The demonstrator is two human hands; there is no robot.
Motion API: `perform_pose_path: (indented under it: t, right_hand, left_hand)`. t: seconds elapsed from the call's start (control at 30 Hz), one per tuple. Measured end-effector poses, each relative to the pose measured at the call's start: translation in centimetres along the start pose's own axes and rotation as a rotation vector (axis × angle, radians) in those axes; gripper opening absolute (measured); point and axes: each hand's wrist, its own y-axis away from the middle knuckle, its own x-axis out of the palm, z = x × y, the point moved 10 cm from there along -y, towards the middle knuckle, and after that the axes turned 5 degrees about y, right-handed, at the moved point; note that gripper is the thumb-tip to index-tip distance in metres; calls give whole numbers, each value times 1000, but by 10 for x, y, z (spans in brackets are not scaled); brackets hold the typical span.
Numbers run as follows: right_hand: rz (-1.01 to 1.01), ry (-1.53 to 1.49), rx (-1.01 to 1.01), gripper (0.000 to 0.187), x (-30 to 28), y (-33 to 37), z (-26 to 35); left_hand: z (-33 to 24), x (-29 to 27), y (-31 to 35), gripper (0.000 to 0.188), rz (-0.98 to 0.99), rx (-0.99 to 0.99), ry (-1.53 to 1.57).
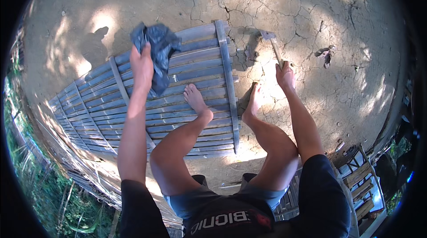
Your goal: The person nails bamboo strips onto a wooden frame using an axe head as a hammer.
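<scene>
My left hand (142, 66) is closed on a crumpled dark plastic bag (161, 44), held above the far left part of a bamboo slat panel (191, 66). Whatever the bag contains, if anything, is hidden. On the right, my right hand (286, 75) grips the lower end of a hammer's (275, 51) wooden handle. Its grey metal head points away from me, over the cracked ground; its exact shape is too small to make out. The panel lies flat, with crosspieces running over its slats. My left foot (195, 100) rests on the slats, my right foot (254, 100) beside the panel's right edge.
Cracked, sunlit bare earth (311, 11) surrounds the panel. A dry curled leaf (326, 55) lies to the right. At the lower right stands a wooden slatted frame (362, 180). Green plants (49, 198) grow beyond the edge at the lower left.
</scene>
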Motion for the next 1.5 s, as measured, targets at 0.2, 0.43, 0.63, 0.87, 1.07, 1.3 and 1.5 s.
perform_pose_path:
  t: [0.2,0.43,0.63,0.87,1.07,1.3,1.5]
  right_hand:
    - [-316,135,-279,56,77,-67,-53]
    - [-354,126,-640,51,42,-40,25]
    - [465,161,-611,27,129,-21,64]
    - [254,-268,-284,18,191,15,58]
    - [52,-330,-419,15,185,25,61]
    - [-388,161,-521,38,43,-95,-8]
    - [-65,-12,-918,14,98,-28,76]
  left_hand:
    - [68,83,-118,33,135,178,66]
    - [154,105,-193,43,106,260,-293]
    - [60,123,-54,41,-396,1083,-851]
    - [219,200,115,41,903,702,-673]
    - [252,180,115,40,871,682,-734]
    - [220,194,90,28,866,663,-777]
    - [254,193,122,44,722,691,-886]
